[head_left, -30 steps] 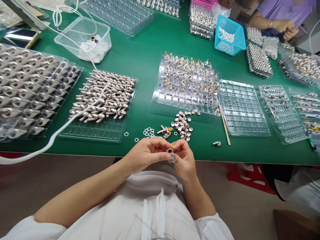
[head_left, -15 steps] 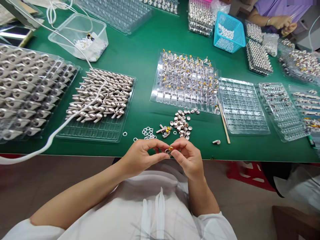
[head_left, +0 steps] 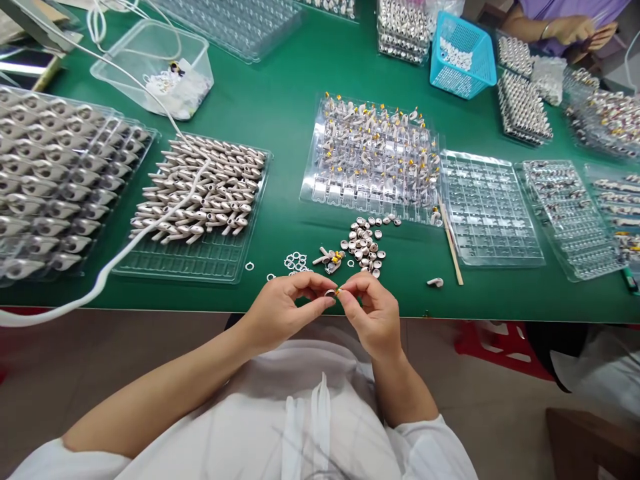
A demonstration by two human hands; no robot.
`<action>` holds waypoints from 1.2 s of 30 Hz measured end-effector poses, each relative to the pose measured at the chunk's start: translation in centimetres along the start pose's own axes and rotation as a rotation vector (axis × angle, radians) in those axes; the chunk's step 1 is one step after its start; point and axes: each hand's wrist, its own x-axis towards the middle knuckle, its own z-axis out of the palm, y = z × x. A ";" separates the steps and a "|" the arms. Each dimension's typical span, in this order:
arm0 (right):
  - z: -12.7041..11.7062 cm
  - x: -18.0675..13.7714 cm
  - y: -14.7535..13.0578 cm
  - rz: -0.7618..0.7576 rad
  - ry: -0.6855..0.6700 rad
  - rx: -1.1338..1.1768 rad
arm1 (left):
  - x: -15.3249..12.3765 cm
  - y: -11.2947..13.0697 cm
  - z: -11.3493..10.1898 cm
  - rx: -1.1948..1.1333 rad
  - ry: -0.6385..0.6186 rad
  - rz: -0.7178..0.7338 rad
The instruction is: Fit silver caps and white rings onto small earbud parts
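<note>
At the table's front edge, my left hand pinches a small pale ring between thumb and fingertips. My right hand is closed on a tiny part with a yellow tab, right against the ring; fingers hide most of it. Just beyond lie loose white rings, a few earbud pieces with yellow tabs and a cluster of round earbud caps. A single white earbud shell lies to the right of my right hand.
A clear tray of yellow-tabbed earbuds stands ahead. Stemmed earbud shells fill another tray at left, crossed by a white cable. A wooden stick and a blue basket are at right. Another person's hands work at far right.
My fingertips have shifted slightly, and the ring now shows a little further left, between my left fingers. Both hands stay together at the table edge.
</note>
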 end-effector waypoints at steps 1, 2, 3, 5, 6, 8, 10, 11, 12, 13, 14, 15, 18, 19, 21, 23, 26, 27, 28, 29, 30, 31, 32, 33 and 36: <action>0.3 -0.2 0.0 -0.013 0.023 -0.007 | 0.0 0.1 0.1 0.010 0.030 0.016; 0.5 -0.4 0.1 -0.029 0.044 -0.012 | 0.0 0.1 0.3 0.023 0.059 0.028; 0.8 -0.6 0.1 -0.051 0.066 -0.015 | 0.0 0.2 0.4 0.036 0.083 0.036; 1.3 -0.9 0.3 -0.104 0.101 -0.028 | 0.1 0.2 0.7 0.055 0.123 0.046; 1.4 -1.1 0.4 -0.136 0.114 -0.037 | 0.1 0.2 0.9 0.055 0.139 0.053; 1.6 -1.3 0.5 -0.203 0.134 -0.060 | 0.0 0.1 1.2 0.031 0.173 0.069; 1.6 -1.3 0.6 -0.250 0.140 -0.073 | 0.1 -0.1 1.5 -0.014 0.200 0.080; 1.5 -1.2 0.6 -0.258 0.136 -0.075 | 0.1 -0.1 1.6 -0.040 0.207 0.077; 1.4 -1.2 0.6 -0.257 0.128 -0.077 | 0.1 -0.1 1.6 -0.070 0.208 0.068; 1.2 -1.1 0.6 -0.247 0.115 -0.080 | 0.1 -0.2 1.6 -0.104 0.200 0.054; 1.1 -1.0 0.5 -0.235 0.101 -0.086 | 0.2 -0.2 1.5 -0.146 0.184 0.035; 0.9 -0.9 0.5 -0.223 0.088 -0.092 | 0.2 -0.2 1.4 -0.194 0.160 0.013; 0.4 -0.7 0.4 -0.205 0.062 -0.107 | 0.3 -0.2 0.9 -0.325 0.064 -0.052; 0.3 -0.7 0.4 -0.205 0.061 -0.114 | 0.4 -0.2 0.8 -0.350 0.033 -0.071; 0.2 -0.6 0.4 -0.211 0.064 -0.140 | 0.4 -0.2 0.5 -0.379 -0.014 -0.094; 0.1 -0.5 0.4 -0.230 0.073 -0.180 | 0.4 -0.2 0.4 -0.399 -0.038 -0.104; 0.1 -0.4 0.4 -0.279 0.088 -0.243 | 0.4 -0.3 0.4 -0.394 -0.028 -0.098; 0.0 -0.4 0.5 -0.294 0.087 -0.262 | 0.4 -0.4 0.4 -0.374 -0.019 -0.092; 0.0 -0.4 0.5 -0.305 0.081 -0.279 | 0.5 -0.4 0.4 -0.346 -0.008 -0.082; 0.0 -0.4 0.5 -0.313 0.069 -0.297 | 0.5 -0.5 0.4 -0.308 0.003 -0.071; -0.1 -0.3 0.6 -0.319 0.052 -0.313 | 0.5 -0.5 0.4 -0.259 0.017 -0.057; -0.2 -0.3 0.6 -0.323 0.032 -0.329 | 0.4 -0.6 0.4 -0.202 0.034 -0.040; -0.3 -0.2 0.6 -0.325 0.012 -0.343 | 0.4 -0.7 0.4 -0.140 0.054 -0.020; -0.4 -0.1 0.6 -0.324 -0.007 -0.354 | 0.3 -0.7 0.4 -0.081 0.071 0.004; -0.7 0.1 0.4 -0.297 -0.046 -0.366 | 0.3 -0.8 0.5 0.039 0.086 0.077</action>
